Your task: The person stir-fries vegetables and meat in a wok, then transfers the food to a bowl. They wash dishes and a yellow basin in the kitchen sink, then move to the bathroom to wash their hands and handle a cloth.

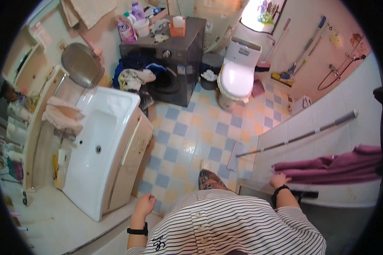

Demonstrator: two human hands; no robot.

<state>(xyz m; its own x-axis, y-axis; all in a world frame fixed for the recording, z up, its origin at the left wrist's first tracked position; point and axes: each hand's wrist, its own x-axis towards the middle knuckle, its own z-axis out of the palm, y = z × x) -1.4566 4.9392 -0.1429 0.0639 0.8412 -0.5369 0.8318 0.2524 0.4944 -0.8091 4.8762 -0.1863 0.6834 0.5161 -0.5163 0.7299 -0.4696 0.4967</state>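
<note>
My left hand (146,204) hangs loosely beside the front of the white washbasin (110,134), holding nothing that I can see. Its thumb stands apart from the half-curled fingers, and a black band circles the wrist. To the right, my right hand (279,180) has its fingers apart next to the lower edge of a hanging purple garment (332,165); whether it touches the cloth is hard to tell. A dark door handle (308,194) lies close to the right wrist. Ahead on the tiled floor (185,134) rests a flat mop (235,156), its pole leaning on the right wall.
A dark front-loading washing machine (191,60) stands ahead with clothes (135,78) at its door and detergent bottles (126,30) on top. Beyond are a waste bin (209,81) and a toilet (237,78) with its lid down. Brooms and mops (306,47) lean at the back right.
</note>
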